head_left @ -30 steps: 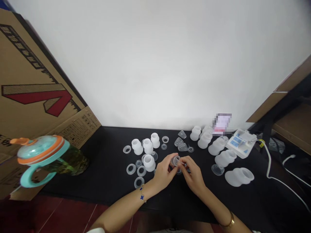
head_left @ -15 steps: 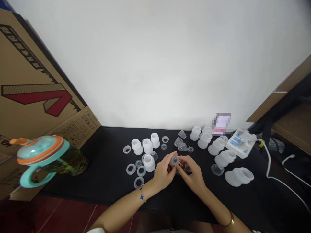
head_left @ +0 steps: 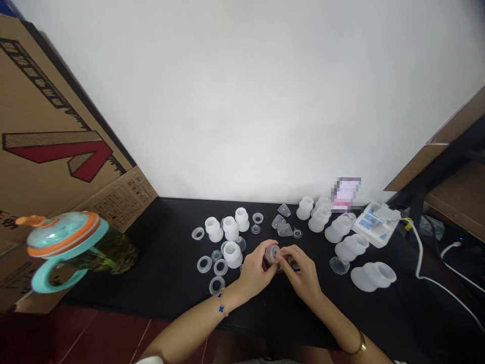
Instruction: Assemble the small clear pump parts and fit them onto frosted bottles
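Note:
My left hand (head_left: pixel 258 266) has its thumb and fingers closed round a translucent plastic ring cap (head_left: pixel 272 252), held above the black tabletop. On the right, my right hand (head_left: pixel 299 270) pinches a thin clear stem (head_left: pixel 280 254) that sticks out of the ring's centre. Left of my hands stands a squat white bottle (head_left: pixel 232 254), open at the neck. Loose ring caps (head_left: pixel 217 285) lie near it, along with small clear discs. A clear disc with a stem (head_left: pixel 297 233) and several clear cone-shaped covers (head_left: pixel 284 230) lie beyond my fingers. Small parts under my right hand are mostly hidden.
More white bottles (head_left: pixel 352 246) stand or lie on the right beside a white box-shaped device (head_left: pixel 375 222) with a cable (head_left: pixel 419 253). A teal-lidded drink jug (head_left: pixel 71 242) is at far left, before a large cardboard box (head_left: pixel 56 126). A white wall (head_left: pixel 246 101) rises behind.
The ring cap has turned slightly between my hands. My right fingertips have drawn together on the stem, and the right hand sits a little further right.

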Motion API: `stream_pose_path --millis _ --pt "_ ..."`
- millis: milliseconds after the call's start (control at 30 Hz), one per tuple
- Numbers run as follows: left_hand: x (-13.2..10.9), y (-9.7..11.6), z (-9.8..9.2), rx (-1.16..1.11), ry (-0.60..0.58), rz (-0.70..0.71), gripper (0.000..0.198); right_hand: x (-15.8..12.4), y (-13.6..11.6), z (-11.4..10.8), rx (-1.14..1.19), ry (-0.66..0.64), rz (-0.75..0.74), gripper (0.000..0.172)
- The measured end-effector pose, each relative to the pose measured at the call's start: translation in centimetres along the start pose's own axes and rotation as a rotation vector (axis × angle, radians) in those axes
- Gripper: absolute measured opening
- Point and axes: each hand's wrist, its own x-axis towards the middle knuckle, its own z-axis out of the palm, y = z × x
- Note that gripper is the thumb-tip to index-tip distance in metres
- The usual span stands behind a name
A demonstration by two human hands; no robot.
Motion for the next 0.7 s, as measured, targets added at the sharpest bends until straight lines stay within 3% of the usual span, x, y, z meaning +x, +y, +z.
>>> stream_pose_path --millis 333,500,700 --pt "0.11 -0.69 0.08 -0.004 -0.002 0.054 0.048 -0.06 -0.27 0.04 -0.074 -0.014 -0.030 0.016" --pt "0.09 -0.62 0.00 0.013 0.010 0.075 0.050 -0.03 0.04 0.17 -0.035 0.006 0.049 0.009" --pt "-0.11 -0.53 -0.11 -0.002 -0.015 0.096 0.059 -0.06 -0.15 0.01 0.009 -0.045 0.005 0.022"
